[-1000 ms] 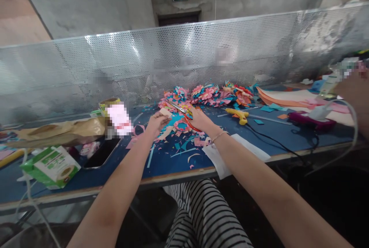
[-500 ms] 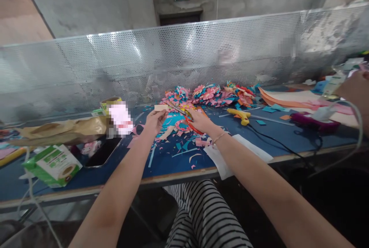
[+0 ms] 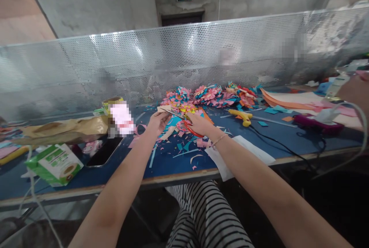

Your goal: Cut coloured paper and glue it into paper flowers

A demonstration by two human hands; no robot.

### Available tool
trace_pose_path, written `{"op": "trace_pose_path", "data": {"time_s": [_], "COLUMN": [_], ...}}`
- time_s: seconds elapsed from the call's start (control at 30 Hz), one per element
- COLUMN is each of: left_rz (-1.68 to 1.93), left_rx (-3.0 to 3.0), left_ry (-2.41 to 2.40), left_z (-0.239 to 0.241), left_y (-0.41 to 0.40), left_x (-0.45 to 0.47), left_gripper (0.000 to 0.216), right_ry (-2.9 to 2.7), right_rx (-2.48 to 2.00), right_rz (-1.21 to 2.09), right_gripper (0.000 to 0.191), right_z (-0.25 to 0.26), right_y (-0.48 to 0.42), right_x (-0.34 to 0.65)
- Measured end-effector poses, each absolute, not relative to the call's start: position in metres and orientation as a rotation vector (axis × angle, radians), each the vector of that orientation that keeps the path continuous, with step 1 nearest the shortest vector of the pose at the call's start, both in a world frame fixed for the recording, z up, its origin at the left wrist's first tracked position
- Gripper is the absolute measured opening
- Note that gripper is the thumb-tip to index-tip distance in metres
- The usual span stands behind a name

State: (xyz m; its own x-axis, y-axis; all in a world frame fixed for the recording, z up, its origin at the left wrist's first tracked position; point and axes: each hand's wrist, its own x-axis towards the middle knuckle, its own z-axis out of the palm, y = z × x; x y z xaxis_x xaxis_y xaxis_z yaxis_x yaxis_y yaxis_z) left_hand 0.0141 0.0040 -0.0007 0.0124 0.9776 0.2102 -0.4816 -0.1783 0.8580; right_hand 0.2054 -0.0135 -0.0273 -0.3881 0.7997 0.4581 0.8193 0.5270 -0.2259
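Note:
My left hand (image 3: pixel 156 122) pinches a small tan paper piece (image 3: pixel 163 108) above the blue table (image 3: pixel 161 167). My right hand (image 3: pixel 198 123) grips red-handled scissors (image 3: pixel 184 119), whose blades point left and meet the paper piece. Paper scraps (image 3: pixel 184 146) in pink, teal and tan lie under both hands. Behind them sits a row of colourful paper flowers (image 3: pixel 207 95).
A yellow glue gun (image 3: pixel 240 115) with a black cord lies to the right, near a purple device (image 3: pixel 317 125) and orange paper sheets (image 3: pixel 288 100). At left are a phone (image 3: pixel 102 152), a green carton (image 3: pixel 54 165) and a brown paper bag (image 3: pixel 63 128). A perforated metal screen (image 3: pixel 184 63) backs the table. Another person's arm (image 3: pixel 356 90) shows at far right.
My left hand has lifted the paper piece and turned it toward the scissors. The scissor blades have swung left onto it.

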Motion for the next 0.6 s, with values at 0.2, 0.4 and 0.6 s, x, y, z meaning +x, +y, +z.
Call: {"op": "trace_pose_path", "data": {"time_s": [0.2,0.4,0.6], "left_rz": [1.485,1.475,1.468], "left_rx": [1.003,0.998,0.988], "left_ry": [0.665,0.627,0.676], "left_z": [-0.0029,-0.0047,-0.0043], "left_y": [0.0047,0.0075,0.0085], "left_x": [0.0159,0.0149,0.0145], "left_gripper": [0.010,0.010,0.009], "right_ry": [-2.258,-2.261,-2.262], "right_rx": [-1.281,-1.267,-1.257], "right_rz": [-0.057,-0.067,-0.072], "right_gripper": [0.046,0.043,0.046], "right_z": [-0.0281,-0.0294,-0.0288], "right_y": [-0.0125,-0.0108,-0.0104], "right_x": [0.2054,0.2055,0.2053]}}
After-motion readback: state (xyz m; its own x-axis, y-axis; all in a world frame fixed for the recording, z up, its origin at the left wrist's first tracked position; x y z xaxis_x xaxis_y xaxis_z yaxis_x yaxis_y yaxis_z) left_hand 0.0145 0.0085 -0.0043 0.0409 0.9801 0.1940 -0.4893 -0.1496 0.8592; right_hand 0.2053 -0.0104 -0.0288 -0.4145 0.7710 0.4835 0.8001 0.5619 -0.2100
